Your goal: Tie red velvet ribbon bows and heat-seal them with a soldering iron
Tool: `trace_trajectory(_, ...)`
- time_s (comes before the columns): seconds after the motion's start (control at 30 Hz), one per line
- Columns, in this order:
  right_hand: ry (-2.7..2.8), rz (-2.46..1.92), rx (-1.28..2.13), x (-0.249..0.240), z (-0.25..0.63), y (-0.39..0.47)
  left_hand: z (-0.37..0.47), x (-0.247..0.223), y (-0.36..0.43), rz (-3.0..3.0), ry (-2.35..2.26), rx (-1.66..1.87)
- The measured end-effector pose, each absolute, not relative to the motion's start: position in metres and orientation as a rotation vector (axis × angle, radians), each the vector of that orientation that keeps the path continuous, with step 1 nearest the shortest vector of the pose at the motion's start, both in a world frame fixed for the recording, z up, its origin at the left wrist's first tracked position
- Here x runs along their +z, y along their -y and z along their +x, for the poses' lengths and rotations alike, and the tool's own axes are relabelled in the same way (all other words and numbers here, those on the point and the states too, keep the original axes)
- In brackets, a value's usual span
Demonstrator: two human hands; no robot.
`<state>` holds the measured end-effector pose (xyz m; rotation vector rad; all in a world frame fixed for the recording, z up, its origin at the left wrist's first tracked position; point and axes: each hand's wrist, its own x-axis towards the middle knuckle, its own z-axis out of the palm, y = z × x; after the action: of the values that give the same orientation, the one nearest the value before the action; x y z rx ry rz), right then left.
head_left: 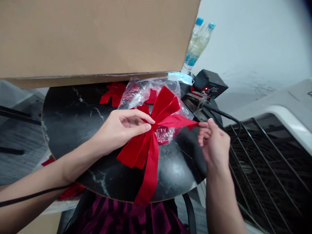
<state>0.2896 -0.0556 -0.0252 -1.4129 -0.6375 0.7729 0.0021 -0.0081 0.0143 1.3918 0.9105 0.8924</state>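
A red ribbon bow (142, 148) is held up over the round black table, its loops spread above and below the knot. My left hand (119, 128) pinches it at the centre between thumb and fingers. Out to the right, my right hand (215, 139) grips the tip of one ribbon tail, which is pulled sideways from the knot. Another tail hangs down past the table's front edge. Behind the bow lies a clear plastic bag (137, 92) with red pieces in or under it, partly hidden by the bow.
Another red bow (113, 94) lies on the black marbled table (73, 113). A large cardboard box (97, 39) stands behind. At the back right are plastic bottles (198, 44), a blue face mask (181, 78) and a black device (211, 84) with a cable. A heater-like grille (270, 159) stands right.
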Motion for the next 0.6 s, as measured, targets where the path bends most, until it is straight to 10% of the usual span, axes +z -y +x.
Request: trace_trajectory(0.6,1.236,-1.451,0.015,-0.019,0.350,0.000,-0.004,0.002,0.007,1.284,-0.941,0.729)
